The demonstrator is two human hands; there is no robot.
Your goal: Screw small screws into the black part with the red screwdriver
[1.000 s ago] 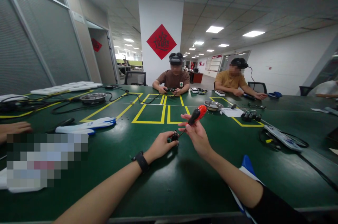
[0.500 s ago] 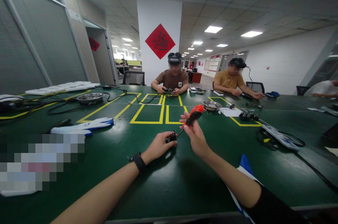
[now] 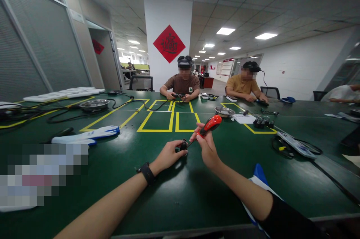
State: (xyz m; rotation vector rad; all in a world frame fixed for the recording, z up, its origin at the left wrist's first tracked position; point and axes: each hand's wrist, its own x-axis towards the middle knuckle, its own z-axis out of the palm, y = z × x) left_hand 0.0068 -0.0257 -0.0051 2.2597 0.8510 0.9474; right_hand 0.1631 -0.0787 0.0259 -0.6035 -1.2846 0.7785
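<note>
My left hand (image 3: 170,154), with a black watch on its wrist, is closed around a small black cylindrical part (image 3: 183,145) with a metal top, standing upright near the tabletop. In my right hand (image 3: 207,149) is a screwdriver (image 3: 211,123) with a red and black handle, held by the fingertips and tilted. Its thin shaft slopes down to the left, against the side of the black part. Exactly where the tip meets the part is too small to make out.
A blue-and-white glove (image 3: 87,136) lies left on the green table (image 3: 157,209), another glove (image 3: 260,181) under my right forearm. Metal bowls (image 3: 94,105), (image 3: 224,111) stand farther back. A power strip (image 3: 296,144) with cables lies right. Two people (image 3: 181,83), (image 3: 243,85) sit opposite.
The screwdriver handle has tilted lower to the right as my right fingers shifted on it. My left hand keeps its hold on the black part. The view has drifted slightly.
</note>
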